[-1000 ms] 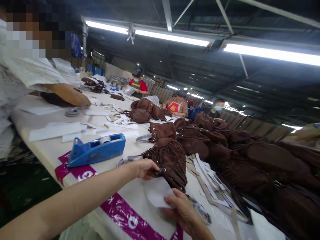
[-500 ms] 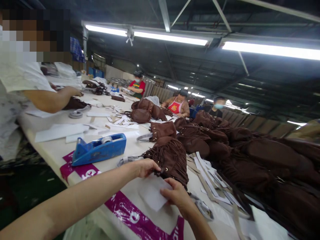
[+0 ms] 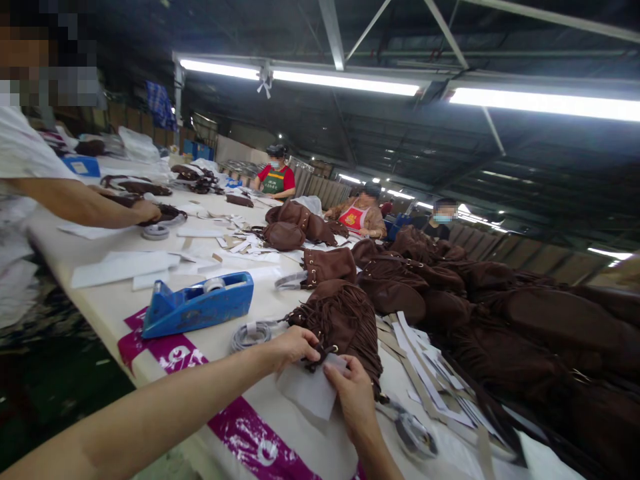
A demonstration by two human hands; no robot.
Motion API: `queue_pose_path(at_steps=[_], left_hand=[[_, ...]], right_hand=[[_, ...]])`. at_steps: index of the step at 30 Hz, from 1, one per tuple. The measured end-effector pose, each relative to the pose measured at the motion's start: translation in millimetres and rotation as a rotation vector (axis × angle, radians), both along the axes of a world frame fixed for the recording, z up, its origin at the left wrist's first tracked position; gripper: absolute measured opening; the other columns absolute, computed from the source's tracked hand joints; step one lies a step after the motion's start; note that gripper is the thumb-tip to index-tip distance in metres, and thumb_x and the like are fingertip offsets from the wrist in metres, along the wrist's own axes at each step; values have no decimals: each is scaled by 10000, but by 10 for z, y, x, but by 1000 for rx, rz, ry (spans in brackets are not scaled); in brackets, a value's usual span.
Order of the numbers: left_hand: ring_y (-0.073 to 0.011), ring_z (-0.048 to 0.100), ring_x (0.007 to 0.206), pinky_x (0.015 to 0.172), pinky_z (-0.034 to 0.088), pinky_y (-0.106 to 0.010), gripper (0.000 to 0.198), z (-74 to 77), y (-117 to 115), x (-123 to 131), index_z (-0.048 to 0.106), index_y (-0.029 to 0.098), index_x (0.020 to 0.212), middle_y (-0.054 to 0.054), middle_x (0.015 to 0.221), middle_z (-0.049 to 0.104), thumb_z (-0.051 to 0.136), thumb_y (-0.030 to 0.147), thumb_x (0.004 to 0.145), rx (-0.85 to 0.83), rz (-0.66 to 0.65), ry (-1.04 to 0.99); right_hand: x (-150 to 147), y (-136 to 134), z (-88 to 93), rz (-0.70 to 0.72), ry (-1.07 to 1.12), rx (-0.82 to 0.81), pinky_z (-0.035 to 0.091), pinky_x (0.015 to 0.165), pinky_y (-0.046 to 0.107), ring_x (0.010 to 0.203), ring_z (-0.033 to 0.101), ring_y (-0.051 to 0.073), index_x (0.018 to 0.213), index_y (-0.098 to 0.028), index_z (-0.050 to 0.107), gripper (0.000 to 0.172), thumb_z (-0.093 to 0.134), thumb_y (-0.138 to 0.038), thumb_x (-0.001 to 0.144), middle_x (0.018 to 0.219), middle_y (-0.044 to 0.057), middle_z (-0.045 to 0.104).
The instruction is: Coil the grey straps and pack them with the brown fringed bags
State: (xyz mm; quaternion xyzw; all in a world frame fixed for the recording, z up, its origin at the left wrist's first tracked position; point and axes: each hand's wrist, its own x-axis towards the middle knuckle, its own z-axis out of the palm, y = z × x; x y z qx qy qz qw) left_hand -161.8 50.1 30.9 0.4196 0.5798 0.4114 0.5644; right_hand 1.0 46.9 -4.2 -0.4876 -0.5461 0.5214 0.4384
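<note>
A brown fringed bag (image 3: 347,320) lies on the table in front of me. My left hand (image 3: 295,348) is closed, pinching a dark cord or tassel at the bag's near edge. Between thumb and fingers, my right hand (image 3: 351,383) grips a thin white sheet (image 3: 307,392) just below the bag's metal ring. The sheet's upper edge lies under the dark cord end. Beside my left hand is a coil of grey cord (image 3: 251,335) with a white wrap.
A blue tape dispenser (image 3: 200,305) stands left on purple printed tape (image 3: 265,443). Brown bags (image 3: 545,320) are heaped at right, beside paper strips (image 3: 430,370). A co-worker's arm (image 3: 85,203) reaches in from the left; several people sit or stand at the far side.
My right hand has moved up toward the bag's ring, bringing the white sheet up to the cord end. At left, the co-worker's arm has shifted over the brown item.
</note>
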Motion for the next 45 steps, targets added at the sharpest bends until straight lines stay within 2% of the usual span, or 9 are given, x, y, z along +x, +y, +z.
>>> queue_pose_path(at_steps=[8, 15, 17, 20, 23, 25, 29, 39, 45], left_hand=[[-102, 461, 585, 542, 328, -209, 121, 95, -61, 38, 715, 140, 722, 19, 617, 599, 651, 85, 636, 24, 43, 27], [-82, 416, 526, 518, 311, -201, 124, 71, -93, 44, 693, 137, 694, 43, 571, 554, 628, 57, 626, 47, 15, 30], [-85, 429, 534, 515, 314, -199, 163, 42, -100, 46, 678, 137, 742, 47, 582, 550, 642, 53, 607, 46, 39, 40], [-93, 436, 528, 493, 313, -198, 322, -12, -104, 50, 626, 150, 874, 69, 575, 504, 656, 38, 573, 41, 91, 53], [-97, 442, 529, 470, 305, -195, 442, -53, -98, 51, 566, 172, 944, 86, 590, 469, 664, 25, 539, 48, 133, 68], [-100, 449, 533, 466, 308, -198, 407, -69, -90, 49, 566, 170, 892, 78, 602, 478, 672, 28, 526, 45, 137, 81], [-108, 463, 528, 476, 326, -208, 245, -93, -69, 48, 588, 155, 741, 53, 574, 506, 689, 64, 538, 29, 105, 97], [-98, 434, 514, 486, 314, -206, 227, -151, -4, 57, 605, 150, 708, 65, 529, 489, 679, 35, 526, 45, 83, 119], [-88, 425, 513, 488, 296, -200, 240, -156, 21, 48, 610, 150, 693, 69, 540, 490, 708, 51, 498, 74, 92, 164]], right_hand=[[-24, -2, -151, -71, 105, -1, 448, 523, 259, 561, 597, 175, 812, -225, 531, 405, 764, -478, 599, 602, -42, 636], [-36, -20, -242, -59, 184, -26, 463, 521, 255, 548, 604, 163, 844, -227, 499, 433, 773, -476, 619, 631, -44, 664], [-36, -43, -218, -47, 209, -34, 464, 516, 252, 548, 604, 162, 827, -226, 501, 438, 786, -475, 607, 628, -41, 667], [-23, -107, -125, -17, 253, -77, 490, 540, 262, 588, 627, 176, 786, -217, 529, 452, 818, -486, 565, 647, -28, 682], [-6, -187, 1, 30, 277, -159, 515, 559, 274, 673, 659, 198, 835, -205, 588, 457, 759, -574, 628, 737, -3, 705], [-2, -230, 69, 62, 271, -187, 519, 553, 275, 720, 670, 209, 892, -195, 614, 484, 714, -613, 669, 795, 16, 714], [-7, -253, 110, 70, 236, -172, 518, 545, 270, 730, 674, 221, 862, -179, 629, 498, 777, -577, 601, 770, 26, 713], [-1, -154, -47, 100, 271, -135, 532, 624, 305, 665, 663, 217, 816, -182, 619, 419, 835, -411, 539, 682, 4, 697], [4, -203, 64, 141, 318, -213, 540, 635, 318, 717, 671, 215, 860, -163, 673, 487, 715, -605, 661, 795, 55, 716]])
